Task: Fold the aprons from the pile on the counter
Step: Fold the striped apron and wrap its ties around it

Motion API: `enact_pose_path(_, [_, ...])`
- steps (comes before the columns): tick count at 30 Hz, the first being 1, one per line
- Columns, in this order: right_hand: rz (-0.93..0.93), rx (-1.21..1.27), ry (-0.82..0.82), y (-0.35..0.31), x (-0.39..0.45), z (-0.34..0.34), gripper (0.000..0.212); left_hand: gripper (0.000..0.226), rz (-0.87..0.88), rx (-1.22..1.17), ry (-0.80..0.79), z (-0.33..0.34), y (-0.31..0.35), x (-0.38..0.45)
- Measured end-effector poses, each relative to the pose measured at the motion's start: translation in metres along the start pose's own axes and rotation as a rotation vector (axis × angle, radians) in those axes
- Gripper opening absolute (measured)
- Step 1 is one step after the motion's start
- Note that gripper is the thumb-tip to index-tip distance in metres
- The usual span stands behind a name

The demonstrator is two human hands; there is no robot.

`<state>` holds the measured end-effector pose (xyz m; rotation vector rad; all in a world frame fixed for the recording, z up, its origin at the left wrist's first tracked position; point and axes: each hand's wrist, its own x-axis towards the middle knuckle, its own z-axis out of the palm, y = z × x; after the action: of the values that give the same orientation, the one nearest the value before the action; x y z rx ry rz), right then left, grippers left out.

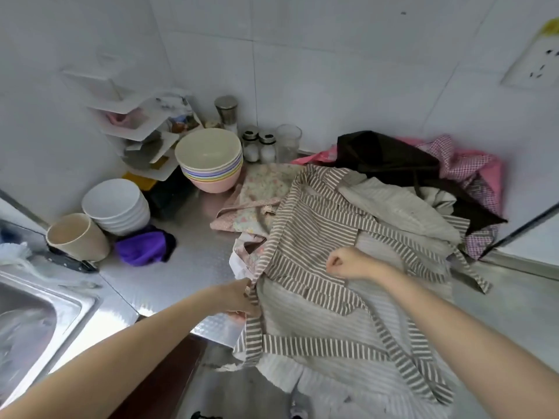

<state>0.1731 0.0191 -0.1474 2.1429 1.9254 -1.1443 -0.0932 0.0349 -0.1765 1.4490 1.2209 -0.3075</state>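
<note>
I see the striped apron [305,237] spread at the centre and lower right of the frame, brown and cream stripes, its lower part hanging over the near edge of the steel surface [187,267] and its long striped ties [402,352] trailing across a paler, finely striped cloth beneath it. My left hand [239,297] pinches the apron's left edge just below centre. My right hand [348,263] rests on the apron right of centre, fingers curled into a fist; I cannot tell whether any fabric is caught inside it. Behind, toward the upper right, lies the rest of the pile: a floral apron [260,192], a dark brown one [390,161] and a pink checked one [462,158], overlapping one another.

At upper centre a stack of pastel bowls [211,161] stands; the top bowl shows nothing inside. Left of it sit a stack of white bowls [118,207] and a beige cup [75,237] tipped on its side. Two glass shakers [260,146] hold white grains, next to a clear glass [289,142]. A purple cloth [142,246] lies near the cup. The sink [39,316] fills the lower left. No writing is legible.
</note>
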Motion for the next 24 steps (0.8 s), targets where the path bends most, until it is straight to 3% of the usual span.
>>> enact_pose_path(4, [-0.207, -0.097, -0.079, -0.025, -0.047, 0.062, 0.016, 0.014, 0.032, -0.044, 0.077, 0.016, -0.013, -0.008])
enact_pose_path(7, [-0.294, -0.165, -0.075, -0.046, -0.073, 0.098, 0.025, 0.015, 0.014, -0.139, 0.177, 0.02, -0.017, -0.012])
enact_pose_path(11, [-0.229, -0.466, -0.091, -0.065, -0.089, 0.141, 0.075, 0.019, 0.001, -0.327, 0.275, 0.027, -0.014, -0.017])
enact_pose_path(13, [-0.172, -0.611, 0.002, -0.068, -0.091, 0.164, 0.093, 0.021, -0.007, -0.371, 0.324, 0.031, -0.012, -0.018])
enact_pose_path(15, [-0.119, -0.66, 0.136, -0.063, -0.087, 0.18, 0.098, 0.026, 0.003, -0.353, 0.355, 0.035, -0.012, -0.019])
enact_pose_path(17, [-0.104, -0.662, 0.304, -0.053, -0.083, 0.19, 0.087, 0.043, 0.054, -0.216, 0.293, 0.037, -0.014, -0.023])
enact_pose_path(19, [-0.083, -0.673, 0.284, -0.041, -0.081, 0.196, 0.089, 0.05, 0.038, 0.0, 0.225, 0.044, -0.018, -0.029])
enact_pose_path(20, [-0.074, -0.683, 0.255, -0.04, -0.082, 0.196, 0.096, 0.042, 0.022, 0.028, 0.207, 0.047, -0.018, -0.032])
enact_pose_path(22, [-0.049, -0.731, 0.218, -0.037, -0.087, 0.193, 0.11, 0.017, 0.061, -0.172, 0.125, 0.05, -0.017, -0.037])
enact_pose_path(24, [0.011, -0.768, 0.226, -0.031, -0.088, 0.194, 0.111, 0.014, 0.105, -0.42, 0.005, 0.046, -0.01, -0.04])
